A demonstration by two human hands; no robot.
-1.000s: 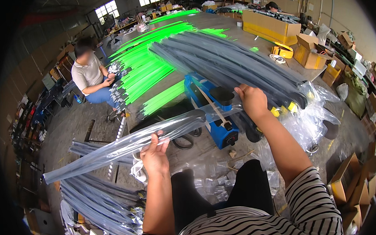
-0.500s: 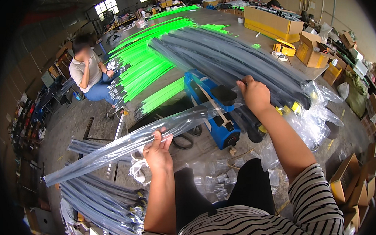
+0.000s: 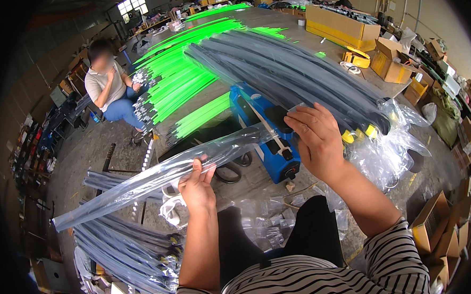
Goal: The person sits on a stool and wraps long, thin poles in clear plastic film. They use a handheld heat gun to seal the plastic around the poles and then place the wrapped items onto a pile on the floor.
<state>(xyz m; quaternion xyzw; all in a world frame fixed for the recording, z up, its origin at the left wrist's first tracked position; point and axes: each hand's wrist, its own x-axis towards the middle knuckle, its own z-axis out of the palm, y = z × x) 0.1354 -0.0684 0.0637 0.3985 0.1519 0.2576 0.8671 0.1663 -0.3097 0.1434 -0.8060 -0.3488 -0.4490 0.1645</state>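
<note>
A long clear plastic sleeve [image 3: 141, 181] with something long and dark inside slants across in front of me. My left hand [image 3: 198, 189] is closed around its middle, thumb on top. Its right end lies across the blue heat sealer [image 3: 275, 163], whose arm is raised. On that arm sits a black press pad [image 3: 277, 118]. Beside the pad, my right hand [image 3: 317, 140] is palm down with its fingers stretched out, the fingertips at the pad's right edge. Whether they touch it I cannot tell. Black-handled scissors [image 3: 229, 174] lie partly under the sleeve.
A large bundle of sleeved dark rods [image 3: 290, 64] lies beyond the sealer, next to bright green rods [image 3: 189, 77]. More sleeved pieces [image 3: 124, 254] are stacked at lower left. A seated person [image 3: 109, 84] is at far left. Cardboard boxes [image 3: 393, 61] line the right.
My right hand has let go of the sleeve's far end and come to the sealer's press pad, its fingers straightening. My left hand keeps its hold in nearly the same place.
</note>
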